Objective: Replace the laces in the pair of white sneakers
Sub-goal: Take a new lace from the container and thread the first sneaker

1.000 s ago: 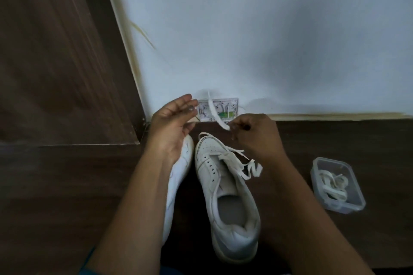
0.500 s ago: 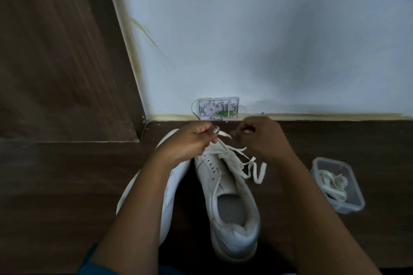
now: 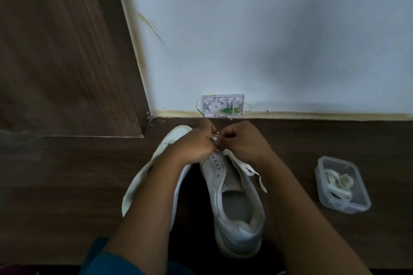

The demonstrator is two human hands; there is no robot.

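Two white sneakers lie on the dark wooden floor, toes toward the wall. The right sneaker stands upright with its opening toward me. The left sneaker is mostly hidden under my left forearm. My left hand and my right hand meet over the right sneaker's toe, and both pinch the white lace there. Loose lace trails off the shoe's right side. The spot where the lace meets the eyelets is hidden by my fingers.
A clear plastic box with more white laces stands on the floor to the right. A small open wall socket sits at the base of the white wall. A wooden door panel rises at the left.
My left hand came down from near the wall socket to the sneaker's toe and took hold of the lace. Both hands closed together there, and the lace dropped lower.
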